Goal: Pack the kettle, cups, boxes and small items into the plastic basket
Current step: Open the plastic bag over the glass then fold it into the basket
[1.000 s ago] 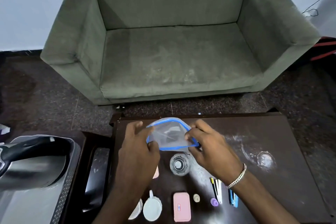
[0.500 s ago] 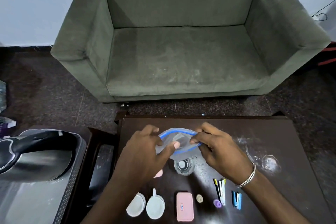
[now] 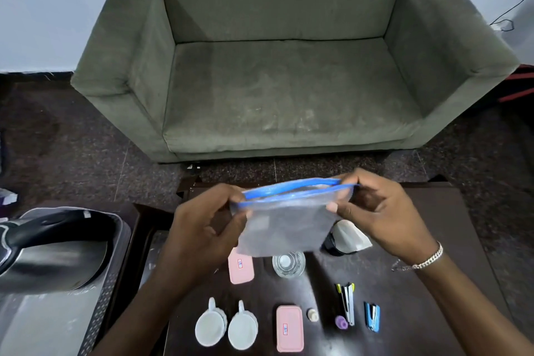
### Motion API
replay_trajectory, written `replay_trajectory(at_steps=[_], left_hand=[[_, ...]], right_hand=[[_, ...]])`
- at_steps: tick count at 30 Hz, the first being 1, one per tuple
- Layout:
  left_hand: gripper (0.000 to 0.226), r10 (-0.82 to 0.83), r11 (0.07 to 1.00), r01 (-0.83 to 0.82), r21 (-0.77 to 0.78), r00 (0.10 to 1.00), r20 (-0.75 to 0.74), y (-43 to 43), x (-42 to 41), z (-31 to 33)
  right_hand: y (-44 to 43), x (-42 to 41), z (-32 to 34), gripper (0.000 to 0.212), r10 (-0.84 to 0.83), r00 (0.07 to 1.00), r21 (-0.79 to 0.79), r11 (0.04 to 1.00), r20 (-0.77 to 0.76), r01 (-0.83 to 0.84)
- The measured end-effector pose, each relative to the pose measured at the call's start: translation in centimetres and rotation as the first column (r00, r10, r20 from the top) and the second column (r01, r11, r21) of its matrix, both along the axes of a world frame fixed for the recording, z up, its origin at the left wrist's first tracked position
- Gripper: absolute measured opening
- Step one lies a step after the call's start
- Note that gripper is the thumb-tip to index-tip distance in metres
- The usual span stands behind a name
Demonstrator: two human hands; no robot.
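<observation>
We held the bag [image 3: 286, 228] over the worktop's [image 3: 450, 240] middle, left hand [image 3: 202, 228] and right hand [image 3: 384, 217] each in a pinch grip at one end of its blue seal [image 3: 291, 186], judging an even outward pull would widen its mouth cleanly.

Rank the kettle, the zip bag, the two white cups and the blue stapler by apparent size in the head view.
1. kettle, partly cut off by the frame.
2. zip bag, held up nearer the camera, so true rank unsure.
3. left white cup and right white cup: alike, no ranking.
4. blue stapler.
</observation>
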State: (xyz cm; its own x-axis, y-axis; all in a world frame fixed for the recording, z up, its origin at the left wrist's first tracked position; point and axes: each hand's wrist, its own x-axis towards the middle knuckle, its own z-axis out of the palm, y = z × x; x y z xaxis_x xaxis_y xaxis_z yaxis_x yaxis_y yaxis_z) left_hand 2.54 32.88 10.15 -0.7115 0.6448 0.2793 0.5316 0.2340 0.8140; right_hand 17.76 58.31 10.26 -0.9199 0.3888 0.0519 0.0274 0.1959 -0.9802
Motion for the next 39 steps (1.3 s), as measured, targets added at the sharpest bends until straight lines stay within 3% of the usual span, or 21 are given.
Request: replay_trajectory(at_steps=[3,5,7,10,13,16,19,23,25,27,31,39], left_hand=[[0.030,0.027,0.975,-0.071,0.211,0.979,0.204,1.3,-0.2,1.5],[0.045,-0.047,0.924,-0.072,0.376,0.953,0.298,1.9,-0.6,2.4],[0.055,-0.139,0.896,-0.044,0.441,0.917,0.373,2.3,-1.0,3.0],[0.059,-0.274,0.915,0.064,0.399,0.824,0.496,2.3,-0.9,2.5],[0.039,-0.274,0.952,0.146,0.270,0.800,0.534,2.5,-0.1,0.9],[0.029,-0.171,0.980,0.087,0.181,0.836,0.522,3.0,0.4,-0.8],[0.044,-0.127,0.975,-0.023,0.220,0.756,0.643,3.3,0.6,-1.9],[0.070,-0.177,0.978,0.071,0.198,0.781,0.598,3.2,0.2,-2.3],[0.076,-0.218,0.974,0.130,0.187,0.765,0.606,3.2,0.1,-2.4],[0.072,-0.212,0.976,0.128,0.177,0.755,0.620,3.3,0.1,-2.6],[0.048,-0.133,0.990,0.088,0.109,0.830,0.542,3.3,0.2,-3.3],[0.064,-0.035,0.990,-0.041,0.133,0.853,0.521,4.0,0.7,-3.6]], right_hand=[[-0.1,-1.0,1.8,0.020,-0.050,0.992,-0.154,0.988,-0.113,0.032],[0.1,-1.8,2.7,0.024,-0.082,0.982,-0.302,0.953,-0.169,0.027],[0.6,-2.7,3.3,0.029,-0.116,0.975,-0.371,0.928,-0.188,0.039],[1.5,-3.6,3.1,0.034,-0.164,0.966,-0.402,0.913,-0.202,0.071],[1.9,-3.9,1.9,0.038,-0.209,0.961,-0.376,0.918,-0.181,0.129],[1.4,-3.7,0.5,0.056,-0.263,0.951,-0.366,0.911,-0.161,0.190],[0.2,-2.7,-0.3,0.068,-0.195,0.970,-0.388,0.913,-0.148,0.125],[-1.0,-1.6,-1.4,0.048,-0.023,1.000,-0.185,0.982,-0.010,0.020],[-1.3,-1.3,-2.0,0.052,-0.030,0.999,-0.134,0.990,0.032,0.034],[-1.5,-1.1,-2.3,0.058,-0.071,0.997,-0.137,0.988,0.037,0.076],[-1.3,-0.9,-2.8,0.061,-0.059,0.998,-0.142,0.988,0.027,0.062],[-0.8,-0.8,-2.8,0.065,-0.108,0.993,-0.113,0.987,0.038,0.112]])
